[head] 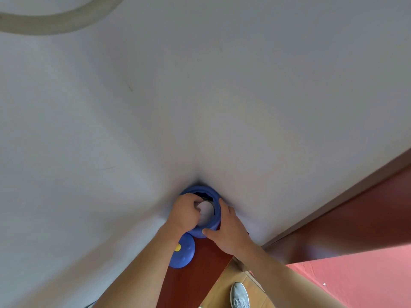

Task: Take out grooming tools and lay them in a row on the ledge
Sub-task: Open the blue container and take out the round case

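**Reaching into the blue container: the first tool is not yet out**

In the head view, a round blue container [216, 215] stands on a dark red-brown ledge [206, 256], pushed into the corner where two white walls [200, 107] meet. Its lid [181, 255], blue with a yellow knob [178, 247], lies on the ledge just in front of the container, partly under the left forearm.

The two hands are close together, both at the container. The left hand [185, 211] is over the opening with its fingers curled down inside, next to a pale shape [205, 211]. I cannot tell if this shape is a tool or the inside of the container, nor if the fingers really hold something. The right hand [230, 233] grips the container from outside, the thumb on the front wall and the fingers along the right side of the rim, so it keeps the container steady.

No grooming tool is visible on the ledge around the container, so I judge the task is at its beginning: the lid is off and the taking out is in hand.

The next move probably calls for a firm pinch on one tool and a straight lift out through the opening, while the right hand holds the container down. A free part of the ledge beside the lid seems a good place to start the row.
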### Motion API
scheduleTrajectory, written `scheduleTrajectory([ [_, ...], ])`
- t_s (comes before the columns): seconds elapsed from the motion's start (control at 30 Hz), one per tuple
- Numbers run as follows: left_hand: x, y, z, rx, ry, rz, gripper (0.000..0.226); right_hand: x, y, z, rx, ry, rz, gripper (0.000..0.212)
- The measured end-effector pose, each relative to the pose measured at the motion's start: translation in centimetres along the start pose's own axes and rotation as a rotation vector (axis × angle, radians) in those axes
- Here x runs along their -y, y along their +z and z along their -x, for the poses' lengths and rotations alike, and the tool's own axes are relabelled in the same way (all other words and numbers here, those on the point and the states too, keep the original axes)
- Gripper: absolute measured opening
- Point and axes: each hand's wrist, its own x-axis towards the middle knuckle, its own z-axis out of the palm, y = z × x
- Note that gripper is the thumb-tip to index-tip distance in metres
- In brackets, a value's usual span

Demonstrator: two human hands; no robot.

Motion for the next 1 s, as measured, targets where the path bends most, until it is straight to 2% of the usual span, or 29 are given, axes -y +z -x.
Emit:
scheduleTrajectory([
  [0.4,0.5,-3.1,2.3,-0.195,0.023,0.085,0.034,0.4,-0.2,0.3,0.027,0.012,0.062,0.105],
  [0.53,0.0,-4.1,3.7,-0.251,0.011,0.143,0.035,0.6,-0.3,0.3,0.023,0.001,0.049,0.101],
  [1.0,2.6,-3.9,9.4,-0.408,-0.181,0.404,0.029,1.1,-0.1,0.4,0.007,0.022,0.127,0.101],
])
